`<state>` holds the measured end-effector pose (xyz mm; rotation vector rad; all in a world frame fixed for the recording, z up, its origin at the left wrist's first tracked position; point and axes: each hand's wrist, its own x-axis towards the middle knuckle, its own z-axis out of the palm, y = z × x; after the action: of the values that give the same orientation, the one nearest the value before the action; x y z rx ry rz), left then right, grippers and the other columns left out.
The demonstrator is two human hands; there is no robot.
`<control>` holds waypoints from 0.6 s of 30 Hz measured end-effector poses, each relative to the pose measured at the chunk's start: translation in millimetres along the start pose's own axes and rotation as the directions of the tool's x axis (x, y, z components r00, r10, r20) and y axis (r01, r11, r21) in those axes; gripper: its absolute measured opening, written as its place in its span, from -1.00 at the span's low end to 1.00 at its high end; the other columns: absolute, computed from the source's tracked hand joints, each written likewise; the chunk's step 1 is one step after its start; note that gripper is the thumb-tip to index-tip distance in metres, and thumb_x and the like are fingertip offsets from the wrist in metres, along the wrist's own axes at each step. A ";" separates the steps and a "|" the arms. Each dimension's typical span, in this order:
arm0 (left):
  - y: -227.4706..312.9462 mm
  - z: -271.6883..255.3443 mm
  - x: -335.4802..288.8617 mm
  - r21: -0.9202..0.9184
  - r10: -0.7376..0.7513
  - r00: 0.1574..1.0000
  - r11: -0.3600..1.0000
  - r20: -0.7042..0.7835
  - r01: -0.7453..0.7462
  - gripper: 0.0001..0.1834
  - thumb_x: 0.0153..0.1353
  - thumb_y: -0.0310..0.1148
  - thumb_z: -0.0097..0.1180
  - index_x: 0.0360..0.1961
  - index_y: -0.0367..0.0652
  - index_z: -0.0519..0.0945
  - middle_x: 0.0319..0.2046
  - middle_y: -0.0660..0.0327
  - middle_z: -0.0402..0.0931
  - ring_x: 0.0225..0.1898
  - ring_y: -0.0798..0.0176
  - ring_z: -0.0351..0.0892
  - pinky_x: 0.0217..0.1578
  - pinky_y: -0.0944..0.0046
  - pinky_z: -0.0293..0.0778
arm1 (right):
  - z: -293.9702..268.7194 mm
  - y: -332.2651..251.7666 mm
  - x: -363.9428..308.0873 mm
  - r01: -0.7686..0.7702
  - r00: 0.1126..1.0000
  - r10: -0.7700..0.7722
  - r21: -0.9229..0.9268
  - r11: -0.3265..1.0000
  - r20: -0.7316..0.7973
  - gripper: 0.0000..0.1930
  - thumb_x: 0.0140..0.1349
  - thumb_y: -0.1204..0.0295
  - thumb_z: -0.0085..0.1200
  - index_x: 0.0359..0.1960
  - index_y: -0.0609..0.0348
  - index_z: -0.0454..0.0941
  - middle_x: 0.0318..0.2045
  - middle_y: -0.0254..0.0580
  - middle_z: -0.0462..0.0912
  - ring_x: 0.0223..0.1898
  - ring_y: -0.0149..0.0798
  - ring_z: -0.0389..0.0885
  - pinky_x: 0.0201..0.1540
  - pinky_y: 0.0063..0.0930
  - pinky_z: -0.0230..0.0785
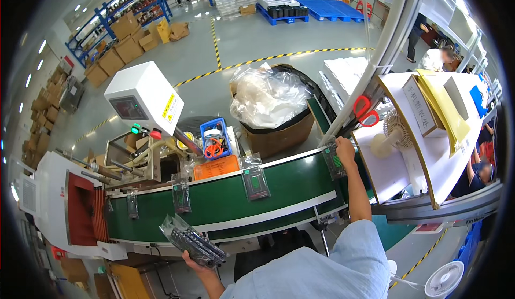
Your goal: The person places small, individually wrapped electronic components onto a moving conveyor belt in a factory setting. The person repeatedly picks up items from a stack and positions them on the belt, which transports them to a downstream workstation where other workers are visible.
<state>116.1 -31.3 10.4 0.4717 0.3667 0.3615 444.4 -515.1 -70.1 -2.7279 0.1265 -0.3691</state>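
My left hand (196, 262), at the near side of the green conveyor belt (289, 178), is closed on a stack of flat dark parts in clear bags (196, 242). My right hand (346, 151) reaches to the belt's right end. Its fingers pinch the upper edge of a clear bag (335, 164) with a flat black and green part inside. Three similar bagged parts lie spaced out along the belt: one near the middle (255, 183), one farther left (181, 197), and one (132, 205) close to the machine opening.
A white machine with red-brown curtain strips (99, 213) stands at the belt's left end. Behind the belt are an orange bin (216, 168), a blue basket (216, 138) and a large carton of clear plastic (271, 98). Red scissors (366, 111) hang by a shelf holding a fan (394, 133).
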 end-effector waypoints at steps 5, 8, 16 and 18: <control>-7.9 3.2 -12.4 -0.006 -0.025 1.000 1.000 -0.008 0.025 -0.29 -0.06 0.00 0.04 0.04 -0.28 0.26 -0.13 0.00 0.39 -0.16 0.04 0.47 -0.25 0.01 0.52 | 37.2 7.6 12.5 -0.063 0.997 0.061 0.033 0.997 0.057 -0.87 0.10 0.41 -0.08 -0.48 0.21 0.46 -0.48 0.10 0.51 -0.34 0.15 0.47 -0.29 -0.05 0.29; -12.6 -2.4 -15.9 0.024 0.001 0.999 1.000 -0.041 0.000 -0.34 -0.09 -0.03 0.04 -0.01 -0.28 0.33 -0.17 -0.05 0.41 -0.16 0.02 0.47 -0.23 0.02 0.51 | 89.4 17.1 10.0 -0.067 0.997 0.058 0.217 0.974 0.046 -0.78 0.11 0.35 -0.12 -0.54 0.25 0.48 -0.47 0.11 0.52 -0.37 0.13 0.48 -0.31 -0.07 0.27; -24.4 -54.4 -35.3 -0.043 -0.104 0.953 0.994 -0.284 0.096 -0.44 -0.08 -0.18 -0.01 -0.07 -0.35 0.40 -0.13 -0.05 0.47 -0.16 -0.04 0.51 -0.08 -0.01 0.42 | 149.0 -54.8 -36.3 -0.112 0.989 0.133 0.255 0.960 -0.065 -0.74 0.10 0.34 -0.12 -0.55 0.30 0.48 -0.52 0.11 0.45 -0.40 0.05 0.41 -0.32 -0.14 0.21; -25.1 -51.7 -34.7 -0.072 -0.159 0.956 0.987 -0.248 0.145 -0.46 -0.06 -0.19 0.00 -0.07 -0.34 0.41 -0.16 -0.04 0.48 -0.16 -0.03 0.52 -0.10 -0.02 0.43 | 152.4 -69.3 -42.4 -0.101 0.980 0.141 0.258 0.961 -0.141 -0.77 0.11 0.31 -0.06 -0.48 0.25 0.51 -0.47 0.05 0.47 -0.35 0.03 0.43 -0.26 -0.20 0.25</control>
<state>70.3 -47.4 -36.0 0.3431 0.6367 0.2809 447.7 -390.4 -189.5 -2.4276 0.2701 -0.5281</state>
